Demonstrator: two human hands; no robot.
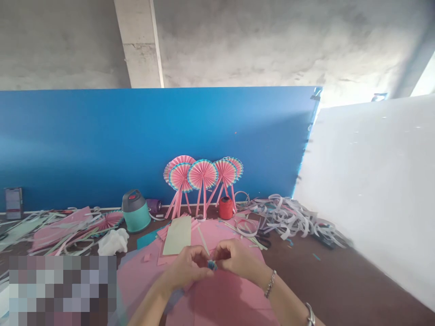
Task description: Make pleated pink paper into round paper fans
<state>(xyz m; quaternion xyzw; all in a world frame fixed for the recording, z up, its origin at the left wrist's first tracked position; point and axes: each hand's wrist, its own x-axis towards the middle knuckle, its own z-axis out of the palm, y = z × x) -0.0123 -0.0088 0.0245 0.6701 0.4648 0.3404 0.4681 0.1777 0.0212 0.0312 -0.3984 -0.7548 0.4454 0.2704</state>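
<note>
Over the pink paper sheets, my left hand and my right hand meet, fingertips pinched around a small blue piece. It looks like folded or rolled paper, but is too small to make out clearly. A pale strip lies just beyond the fingers. Left of it is a pale green sheet on top of pink paper. Several pink pleated paper fans with blue and cream rims stand on pink sticks against the blue partition.
A red thread spool stands by the fans. To the left are a teal and grey container, crumpled white material and paper strips. Right of the pink sheets lie dark-handled scissors and tangled white strips, near a white partition.
</note>
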